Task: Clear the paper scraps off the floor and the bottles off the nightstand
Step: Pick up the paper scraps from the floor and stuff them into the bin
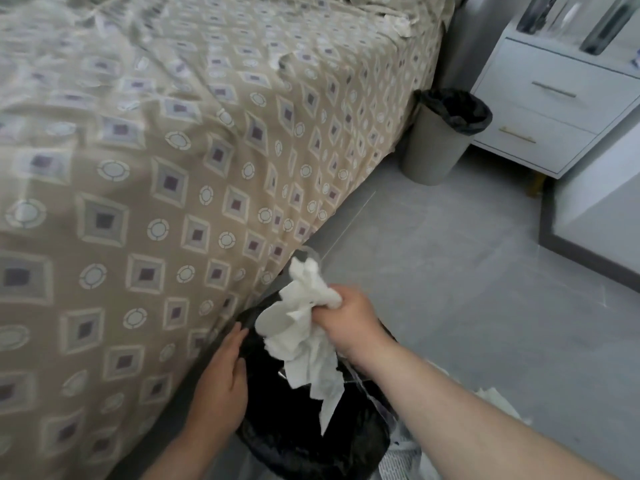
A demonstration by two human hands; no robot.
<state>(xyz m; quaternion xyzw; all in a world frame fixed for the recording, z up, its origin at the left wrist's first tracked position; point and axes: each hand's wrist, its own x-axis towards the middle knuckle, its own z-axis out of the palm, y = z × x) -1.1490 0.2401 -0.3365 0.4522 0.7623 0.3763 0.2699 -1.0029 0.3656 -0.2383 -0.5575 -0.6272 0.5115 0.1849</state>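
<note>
My right hand (349, 320) has its fingers closed round a paper wad (304, 337) above the bag (304, 441). My left hand (220, 375) pinches the bag's rim, its fingers partly hidden. The bottles (604, 26) on the nightstand (554, 109) are blurred and cut off.

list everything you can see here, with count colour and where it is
bed cover: one, beige with a diamond pattern, fills the left
floor: one, grey, right side
near bin: one, black liner, bottom centre beside the bed
far bin: one, grey with black liner, between bed and nightstand
nightstand: one, white, two drawers, top right
bottles: at least two, dark and clear, blurred, on the nightstand
paper wad: one, white, over the near bin
paper scraps: a few, white, on the floor at bottom right
left hand: on the near bin's rim, grip unclear
right hand: fingers grip the paper wad
</note>
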